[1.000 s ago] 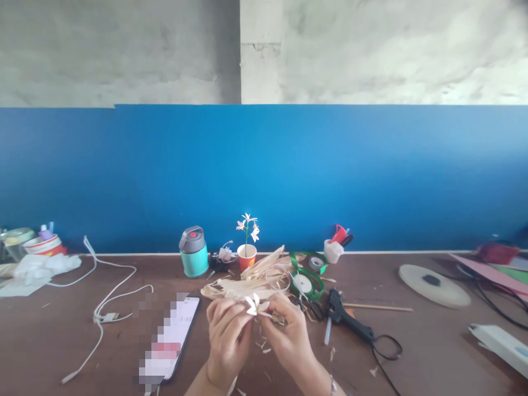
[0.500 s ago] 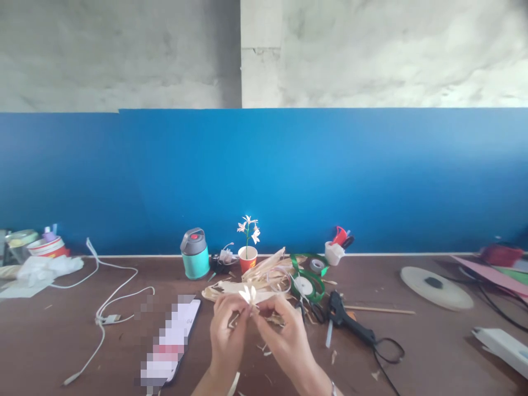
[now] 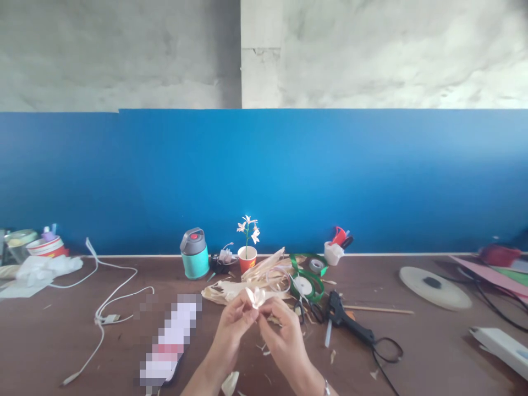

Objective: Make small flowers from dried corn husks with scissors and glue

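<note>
Between my two hands is a small handmade white flower point(image 3: 256, 297), its pale petals spread upward above the fingertips. My left hand point(image 3: 234, 324) pinches its base from the left. From the right, the fingers of my right hand point(image 3: 281, 330) close on the same base; the exact grip there is partly hidden. Behind the hands lies a heap of dried corn husks point(image 3: 231, 290). A paper cup point(image 3: 248, 260) beyond it holds a green stem with finished white flowers point(image 3: 248, 224). One loose husk piece point(image 3: 230, 383) rests below my left wrist.
Right of my hands lie scissors point(image 3: 317, 313), green ribbon point(image 3: 320, 293) and a black glue gun point(image 3: 350, 322) with its cord. A phone point(image 3: 171, 341) and white cables point(image 3: 101, 313) lie on the left. A teal flask point(image 3: 196, 264) stands near the blue partition point(image 3: 264, 176).
The flower has turned, and its petals now look wider and more open toward me. My left hand has shifted slightly right and down, uncovering more of the loose husk piece below.
</note>
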Tool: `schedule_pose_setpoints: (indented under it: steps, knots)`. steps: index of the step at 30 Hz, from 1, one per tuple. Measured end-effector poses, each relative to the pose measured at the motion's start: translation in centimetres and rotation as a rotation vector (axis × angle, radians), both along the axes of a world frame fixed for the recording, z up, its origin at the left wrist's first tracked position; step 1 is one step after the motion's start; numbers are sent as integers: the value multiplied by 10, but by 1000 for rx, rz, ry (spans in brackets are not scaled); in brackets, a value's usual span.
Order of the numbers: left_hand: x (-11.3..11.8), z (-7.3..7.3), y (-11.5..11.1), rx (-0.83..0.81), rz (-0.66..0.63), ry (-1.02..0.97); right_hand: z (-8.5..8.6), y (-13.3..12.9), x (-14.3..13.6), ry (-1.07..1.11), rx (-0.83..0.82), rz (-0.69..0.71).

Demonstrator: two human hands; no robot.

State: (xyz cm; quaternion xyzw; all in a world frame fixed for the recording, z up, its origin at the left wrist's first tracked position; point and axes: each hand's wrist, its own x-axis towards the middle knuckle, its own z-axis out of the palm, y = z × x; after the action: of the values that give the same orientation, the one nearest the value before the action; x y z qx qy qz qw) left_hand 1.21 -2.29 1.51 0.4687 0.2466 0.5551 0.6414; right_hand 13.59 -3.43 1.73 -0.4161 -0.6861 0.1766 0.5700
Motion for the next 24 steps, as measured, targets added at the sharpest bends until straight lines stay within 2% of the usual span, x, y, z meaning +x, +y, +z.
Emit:
schedule_pose_setpoints:
  steps: [7,11,18,21,24]
  knots:
    - [5,3,-1,67,209,200,-16,4,6,-162,170,-205]
    - [8,-2,-1,127,233,219,-21,5,6,-246,233,-242]
    - [7,-7,4,232,325,296,-23,5,4,-306,224,-223]
    - [3,-5,5,267,336,338,-23,4,5,-269,210,-146]
    - [-1,-3,6,280,288,361,-20,1,6,-202,187,-43]
